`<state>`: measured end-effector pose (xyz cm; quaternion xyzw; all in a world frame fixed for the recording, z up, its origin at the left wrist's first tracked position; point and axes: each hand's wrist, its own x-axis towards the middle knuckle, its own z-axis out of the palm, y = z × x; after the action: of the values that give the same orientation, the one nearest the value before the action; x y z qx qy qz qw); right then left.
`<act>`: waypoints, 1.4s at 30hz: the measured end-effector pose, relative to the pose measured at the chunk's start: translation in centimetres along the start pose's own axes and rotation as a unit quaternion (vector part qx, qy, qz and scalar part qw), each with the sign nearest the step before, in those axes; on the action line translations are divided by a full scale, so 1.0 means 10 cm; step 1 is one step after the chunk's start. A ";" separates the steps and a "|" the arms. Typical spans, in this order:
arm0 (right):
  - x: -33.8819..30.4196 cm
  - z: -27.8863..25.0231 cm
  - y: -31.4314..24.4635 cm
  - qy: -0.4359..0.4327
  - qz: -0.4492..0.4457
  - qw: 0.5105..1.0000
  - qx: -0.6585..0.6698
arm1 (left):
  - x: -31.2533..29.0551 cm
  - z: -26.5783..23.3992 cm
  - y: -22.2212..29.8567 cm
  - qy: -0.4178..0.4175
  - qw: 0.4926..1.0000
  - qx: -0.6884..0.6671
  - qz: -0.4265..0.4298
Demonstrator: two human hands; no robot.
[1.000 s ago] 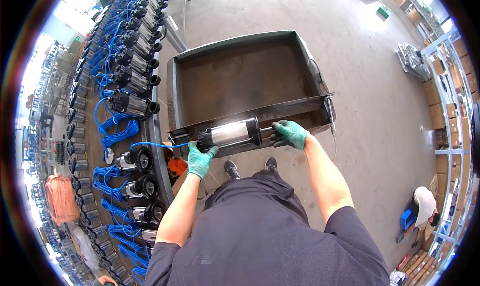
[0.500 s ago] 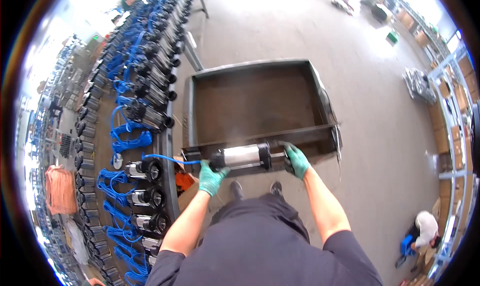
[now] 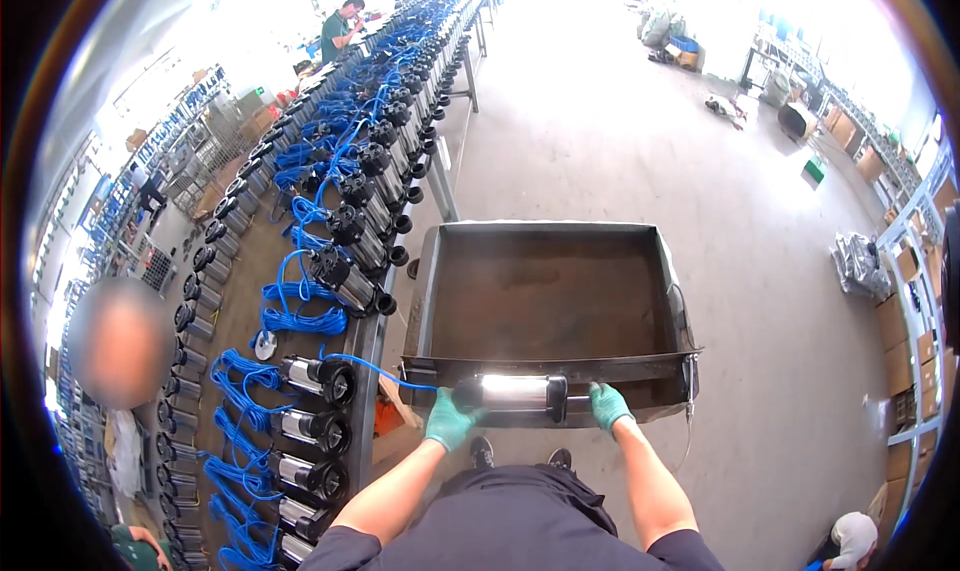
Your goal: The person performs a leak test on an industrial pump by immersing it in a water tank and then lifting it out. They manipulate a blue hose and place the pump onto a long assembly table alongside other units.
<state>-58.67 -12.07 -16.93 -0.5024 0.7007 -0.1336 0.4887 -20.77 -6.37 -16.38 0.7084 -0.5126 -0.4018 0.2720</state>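
Note:
A cylindrical pump motor point(image 3: 515, 395), with a shiny metal body and black ends, lies level across the near end of a dark metal tank point(image 3: 545, 228). My left hand point(image 3: 452, 421), in a green glove, is closed around its black left end, where a blue cable point(image 3: 380, 369) runs off to the bench. From the right end a thin shaft point(image 3: 579, 399) sticks out. My right hand point(image 3: 608, 406), also gloved in green, has its fingers closed at the shaft's tip. The undersides of both hands are hidden.
On my left a long bench point(image 3: 372, 371) carries rows of similar pumps point(image 3: 318, 379) with coiled blue cables point(image 3: 245, 371). Workers point(image 3: 340, 33) stand along its far side. Shelving with cardboard boxes point(image 3: 897, 336) lines the right, where a person point(image 3: 852, 541) crouches low.
The view has tilted up, so the tank, bench and hands sit lower in the picture. Both hands still hold the pump motor over the tank's near end.

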 end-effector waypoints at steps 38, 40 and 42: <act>-0.23 -0.38 0.03 -0.035 -0.337 0.915 -0.218 | -0.15 -0.17 0.39 -0.011 1.000 -0.020 -0.003; -0.28 -0.45 -0.07 -0.041 -0.418 0.867 -0.269 | -0.09 -0.15 0.09 0.012 0.999 -0.042 0.032; -0.25 -0.49 -0.03 -0.060 -0.301 0.940 -0.151 | -0.11 -0.10 0.27 -0.009 0.997 -0.078 0.022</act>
<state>-62.46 -11.56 -13.00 -0.7649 0.4979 -0.1374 0.3849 -21.50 -6.22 -13.40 0.6700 -0.4972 -0.4411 0.3307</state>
